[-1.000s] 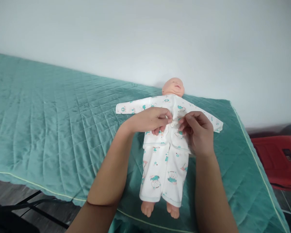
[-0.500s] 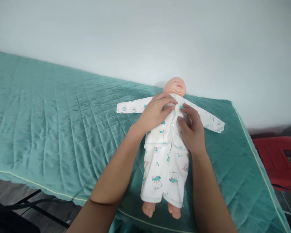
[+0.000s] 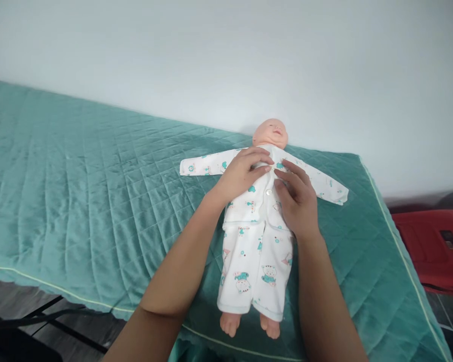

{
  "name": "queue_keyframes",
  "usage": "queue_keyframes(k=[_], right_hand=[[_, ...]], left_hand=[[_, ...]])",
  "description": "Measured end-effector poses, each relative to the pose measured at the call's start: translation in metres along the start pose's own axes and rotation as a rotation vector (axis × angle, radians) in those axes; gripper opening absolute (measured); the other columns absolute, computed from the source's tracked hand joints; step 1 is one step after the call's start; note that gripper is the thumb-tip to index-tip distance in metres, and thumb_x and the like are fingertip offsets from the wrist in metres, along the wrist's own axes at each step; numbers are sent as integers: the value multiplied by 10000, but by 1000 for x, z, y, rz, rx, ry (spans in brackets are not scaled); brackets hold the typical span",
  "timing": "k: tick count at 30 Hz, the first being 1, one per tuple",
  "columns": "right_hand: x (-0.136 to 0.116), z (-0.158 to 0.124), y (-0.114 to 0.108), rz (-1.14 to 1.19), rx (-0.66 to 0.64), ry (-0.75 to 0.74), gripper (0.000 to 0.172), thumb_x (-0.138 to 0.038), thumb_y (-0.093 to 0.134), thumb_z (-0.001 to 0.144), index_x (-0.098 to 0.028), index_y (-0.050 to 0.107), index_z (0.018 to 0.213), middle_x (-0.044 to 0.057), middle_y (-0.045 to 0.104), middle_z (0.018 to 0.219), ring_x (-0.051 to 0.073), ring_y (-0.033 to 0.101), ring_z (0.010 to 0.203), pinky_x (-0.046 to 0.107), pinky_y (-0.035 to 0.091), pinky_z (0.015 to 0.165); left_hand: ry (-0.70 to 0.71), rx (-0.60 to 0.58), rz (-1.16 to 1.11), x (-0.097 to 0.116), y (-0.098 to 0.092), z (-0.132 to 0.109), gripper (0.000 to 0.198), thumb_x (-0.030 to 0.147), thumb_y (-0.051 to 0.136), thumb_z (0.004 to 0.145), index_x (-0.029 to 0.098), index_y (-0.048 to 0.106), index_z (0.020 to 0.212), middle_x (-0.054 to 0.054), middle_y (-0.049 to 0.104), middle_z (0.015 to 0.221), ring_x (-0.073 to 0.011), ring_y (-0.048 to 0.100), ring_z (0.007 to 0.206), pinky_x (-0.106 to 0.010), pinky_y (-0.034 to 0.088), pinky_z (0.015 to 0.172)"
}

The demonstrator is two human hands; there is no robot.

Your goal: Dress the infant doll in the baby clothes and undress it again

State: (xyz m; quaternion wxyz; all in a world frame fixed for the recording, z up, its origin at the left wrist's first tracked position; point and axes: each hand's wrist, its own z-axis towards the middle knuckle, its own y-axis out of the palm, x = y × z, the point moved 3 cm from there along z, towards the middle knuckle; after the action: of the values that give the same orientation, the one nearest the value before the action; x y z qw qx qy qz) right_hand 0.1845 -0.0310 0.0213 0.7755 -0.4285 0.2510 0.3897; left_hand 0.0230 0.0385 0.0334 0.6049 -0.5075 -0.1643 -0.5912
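Observation:
A baby doll (image 3: 271, 133) lies on its back, head toward the wall and bare feet toward me. It wears a white long-sleeved shirt (image 3: 245, 213) with teal and pink animal prints, and matching trousers (image 3: 239, 256). My left hand (image 3: 245, 171) rests over the chest, thumb and fingertips closed on the shirt's front edge. From the other side, my right hand (image 3: 297, 196) has its bent fingers at the same edge, pinching the cloth. A white button (image 3: 269, 192) shows just below the fingertips; whatever lies between them is hidden.
A green quilted cover (image 3: 98, 201) spreads over the bed or table, against a pale wall (image 3: 173, 55). Past its right edge stands a red plastic object (image 3: 434, 246). Dark metal legs (image 3: 71, 332) show below the front left edge.
My fingertips have drawn slightly closer together at the shirt's front edge, the right fingers shifting a little. The doll stays in place; the view has moved very slightly.

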Motion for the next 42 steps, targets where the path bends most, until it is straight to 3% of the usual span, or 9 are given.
queue_keyframes(k=[3, 11, 15, 18, 21, 25, 30, 36, 42], right_hand=[[1, 0, 0, -47, 14, -48, 244, -326, 583, 955, -336, 736, 1144, 65, 610, 1410, 298, 592, 1268, 572, 517, 1015], [9, 1, -3, 48, -73, -68, 287, -302, 596, 959, -394, 729, 1196, 5, 612, 1427, 256, 522, 1369, 562, 425, 1148], [13, 6, -1, 136, -89, -6, 274, -336, 599, 954, -364, 710, 1203, 14, 596, 1449, 255, 486, 1408, 541, 427, 1152], [20, 14, 3, 155, -78, 63, 371, -394, 593, 954, -338, 628, 1320, 41, 590, 1450, 263, 500, 1388, 534, 410, 1164], [29, 23, 8, 95, -102, 88, 498, -476, 605, 939, -319, 553, 1408, 64, 546, 1498, 277, 471, 1410, 551, 356, 1195], [36, 32, 13, 17, -149, 62, 538, -574, 550, 946, -306, 559, 1412, 74, 478, 1561, 281, 381, 1482, 564, 277, 1237], [43, 45, 15, 22, -190, 74, 598, -648, 491, 946, -281, 569, 1411, 78, 487, 1561, 279, 402, 1472, 543, 274, 1245], [80, 44, 8, -29, -129, 136, 715, -741, 344, 947, -255, 551, 1428, 98, 460, 1587, 275, 360, 1502, 545, 211, 1260], [108, 12, -19, -476, -68, 133, 673, -594, 272, 1007, -194, 452, 1517, 133, 374, 1635, 329, 274, 1535, 622, 161, 1230]], left_hand=[[-16, 5, -40, -2, 0, 0, 155, 280, 594, 928, 222, 717, 1002, -73, 666, 1274, -218, 578, 1258, -399, 414, 1123], [-1, 6, -75, -6, 0, 6, 125, 288, 622, 918, 205, 702, 965, -79, 678, 1248, -205, 611, 1223, -390, 431, 1114], [83, 18, -33, -8, 6, 13, 257, 318, 568, 962, 223, 677, 1174, -86, 599, 1433, -212, 500, 1392, -404, 347, 1197], [87, -27, 44, -11, 11, 16, 365, 315, 491, 999, 258, 606, 1341, -48, 540, 1520, -204, 369, 1500, -413, 266, 1250], [23, -41, 79, -15, 12, 16, 396, 331, 451, 1013, 259, 586, 1377, -48, 560, 1503, -206, 411, 1473, -416, 289, 1242], [-12, -17, 57, -16, 12, 14, 402, 328, 460, 1003, 234, 596, 1369, -61, 570, 1490, -203, 472, 1422, -393, 329, 1221], [-5, -36, 66, -21, 12, 15, 451, 378, 439, 1013, 194, 574, 1402, -72, 553, 1512, -191, 458, 1439, -368, 319, 1225], [-97, -7, 402, -54, 1, 1, 545, 444, 242, 1060, 218, 518, 1472, -37, 487, 1573, -214, 352, 1514, -456, 168, 1280], [-142, 30, 768, -80, -38, -46, 622, 512, 285, 1030, 219, 378, 1570, -63, 363, 1647, -307, 303, 1527, -537, 128, 1266]])
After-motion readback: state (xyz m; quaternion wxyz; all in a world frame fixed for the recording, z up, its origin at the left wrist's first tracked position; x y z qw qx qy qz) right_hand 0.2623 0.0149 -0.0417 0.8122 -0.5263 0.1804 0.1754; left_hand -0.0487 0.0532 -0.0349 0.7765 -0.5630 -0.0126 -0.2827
